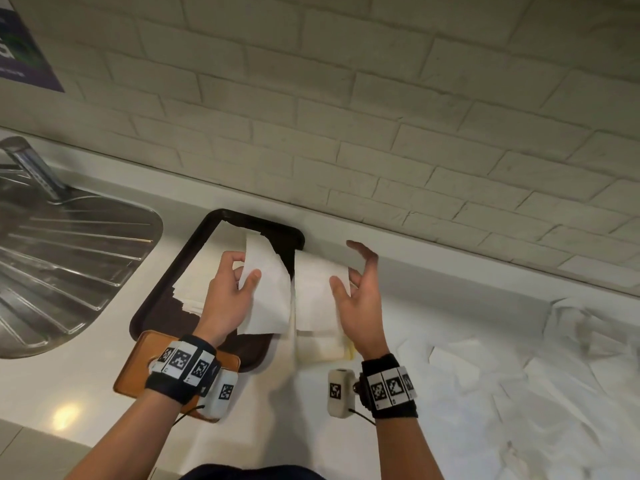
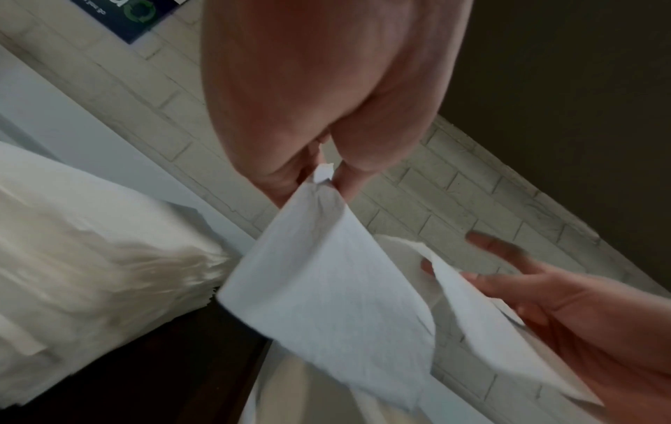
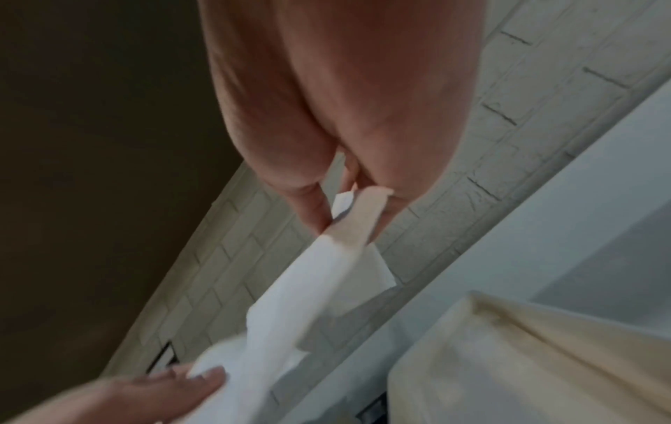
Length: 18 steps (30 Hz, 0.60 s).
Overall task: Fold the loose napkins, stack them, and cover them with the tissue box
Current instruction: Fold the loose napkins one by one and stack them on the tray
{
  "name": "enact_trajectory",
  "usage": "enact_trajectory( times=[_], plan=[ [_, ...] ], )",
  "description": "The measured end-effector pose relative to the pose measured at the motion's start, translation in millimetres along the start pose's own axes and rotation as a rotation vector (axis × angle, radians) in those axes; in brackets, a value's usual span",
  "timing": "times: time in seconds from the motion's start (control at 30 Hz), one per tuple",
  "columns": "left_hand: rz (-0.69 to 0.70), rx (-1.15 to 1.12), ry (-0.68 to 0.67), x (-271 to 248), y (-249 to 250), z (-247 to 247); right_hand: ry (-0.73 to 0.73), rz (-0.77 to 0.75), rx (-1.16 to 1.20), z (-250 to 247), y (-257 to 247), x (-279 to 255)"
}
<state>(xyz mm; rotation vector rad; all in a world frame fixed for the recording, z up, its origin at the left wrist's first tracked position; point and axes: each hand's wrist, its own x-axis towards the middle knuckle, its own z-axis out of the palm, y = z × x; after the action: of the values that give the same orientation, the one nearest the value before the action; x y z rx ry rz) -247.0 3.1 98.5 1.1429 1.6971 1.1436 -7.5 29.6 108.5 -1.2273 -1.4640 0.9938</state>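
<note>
I hold one white napkin (image 1: 273, 292) up between both hands, bent along its middle so that two panels hang side by side. My left hand (image 1: 244, 268) pinches its left top corner above the dark tray (image 1: 221, 216); the left wrist view shows that pinch on the napkin (image 2: 327, 272) by my left hand (image 2: 323, 175). My right hand (image 1: 346, 282) pinches the right edge between thumb and fingers, index finger raised; my right hand (image 3: 348, 206) is blurred in its wrist view. A stack of napkins (image 1: 194, 285) lies in the tray. The tan tissue box (image 1: 138, 368) sits under my left wrist.
A cream pile of folded napkins (image 1: 322, 348) lies on the white counter right of the tray. Several loose napkins (image 1: 519, 375) are spread over the counter at the right. A steel draining board (image 1: 69, 254) and tap (image 1: 31, 164) are at the left; a brick wall (image 1: 381, 116) stands behind.
</note>
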Motion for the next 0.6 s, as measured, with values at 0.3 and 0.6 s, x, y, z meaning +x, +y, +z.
enact_trajectory(
  times=[0.3, 0.6],
  plan=[
    [0.049, -0.130, 0.005, -8.5, 19.7, 6.5, -0.286, 0.251, -0.549, 19.6, 64.6, -10.1],
    [0.082, -0.366, -0.016, -19.2, 45.0, 61.4, 0.014, 0.064, 0.006, -2.3, 3.6, -34.4]
  ],
)
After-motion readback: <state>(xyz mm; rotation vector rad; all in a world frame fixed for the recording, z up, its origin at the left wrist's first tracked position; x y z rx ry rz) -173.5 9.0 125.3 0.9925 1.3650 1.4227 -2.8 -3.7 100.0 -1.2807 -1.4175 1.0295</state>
